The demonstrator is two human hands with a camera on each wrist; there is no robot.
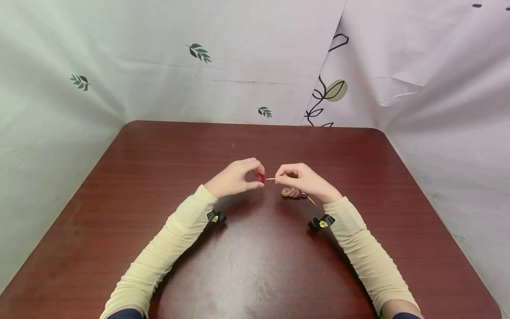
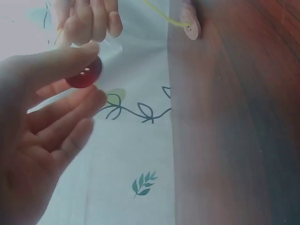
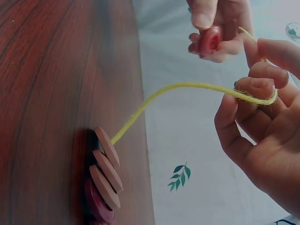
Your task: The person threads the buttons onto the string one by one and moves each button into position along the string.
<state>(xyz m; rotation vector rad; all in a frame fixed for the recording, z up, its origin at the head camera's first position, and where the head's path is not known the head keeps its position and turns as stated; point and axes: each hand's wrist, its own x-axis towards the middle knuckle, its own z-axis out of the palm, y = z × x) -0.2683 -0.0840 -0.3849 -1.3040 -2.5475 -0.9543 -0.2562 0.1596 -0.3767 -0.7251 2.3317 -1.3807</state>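
Observation:
My left hand (image 1: 241,177) pinches a red button (image 2: 85,74) between thumb and fingers; two of its holes show in the left wrist view. Facing it, my right hand (image 1: 300,177) pinches a yellow string (image 3: 183,85) near its end, and the short tip (image 1: 270,178) points toward the button. From the right hand's curled fingers the string arcs down to several threaded buttons (image 3: 107,174), pinkish ones and a dark red one, lying against each other on the table below that hand.
The brown wooden table (image 1: 239,248) extends around both forearms. A yellow string end (image 1: 311,201) sticks out beside the threaded buttons. Small black cameras (image 1: 216,217) sit at both wrists. White cloth (image 1: 247,66) with leaf prints hangs behind the table and at its sides.

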